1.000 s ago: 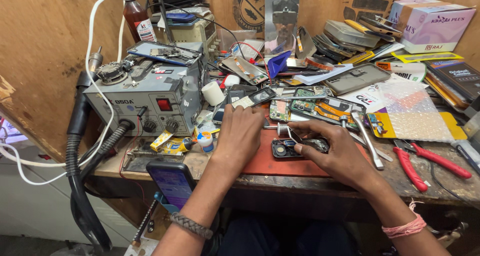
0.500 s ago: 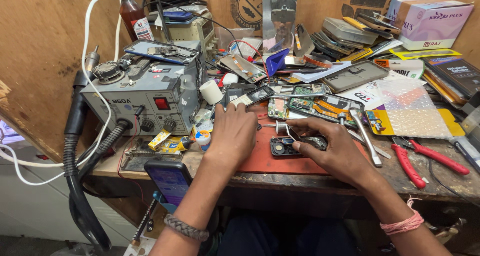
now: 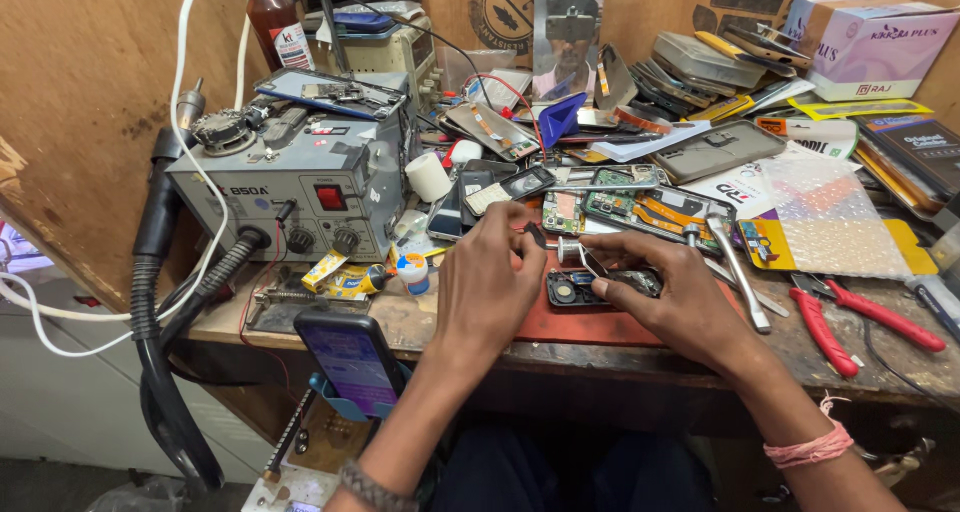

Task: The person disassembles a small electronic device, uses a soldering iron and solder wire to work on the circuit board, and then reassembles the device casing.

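**Two hands on an opened phone at a crowded repair tabletop**

Nearest the camera: a phone with a lit purple screen (image 3: 350, 357) sits in a blue holder at the tabletop (image 3: 420, 322) front edge, left of the forearms. Left hand (image 3: 487, 282) is curled narrow, fingertips pinching a small dark tool; what kind, cannot tell. Right hand (image 3: 672, 294) lies flat over an opened phone (image 3: 585, 287), fingers pinched on thin tweezers (image 3: 590, 262) above it. The opened phone lies on a red mat (image 3: 580, 324), between the two hands, touching the right one.

Right of the right hand: a metal tool (image 3: 735, 267) lies aslant, then red-handled pliers (image 3: 860, 317) near the edge. Left: a grey soldering station (image 3: 290, 197) with a red switch and two knobs, its thick black hose (image 3: 160, 302) hanging over the edge, white cable (image 3: 200, 122) looping above. A small glue bottle (image 3: 412, 272) and a yellow packet (image 3: 335, 277) sit just before the station.

Behind the hands: green circuit boards (image 3: 640, 200), a white tape roll (image 3: 430, 177), loose phone shells. A bubble-wrap bag (image 3: 830, 217) lies over a yellow card.

Far back: a brown bottle with white label (image 3: 275, 22), a blue triangular piece (image 3: 560, 117), a stack of phones (image 3: 700, 67), a pink-and-white box (image 3: 865, 32) top right, a round dark sign (image 3: 500, 7) on the wooden wall.
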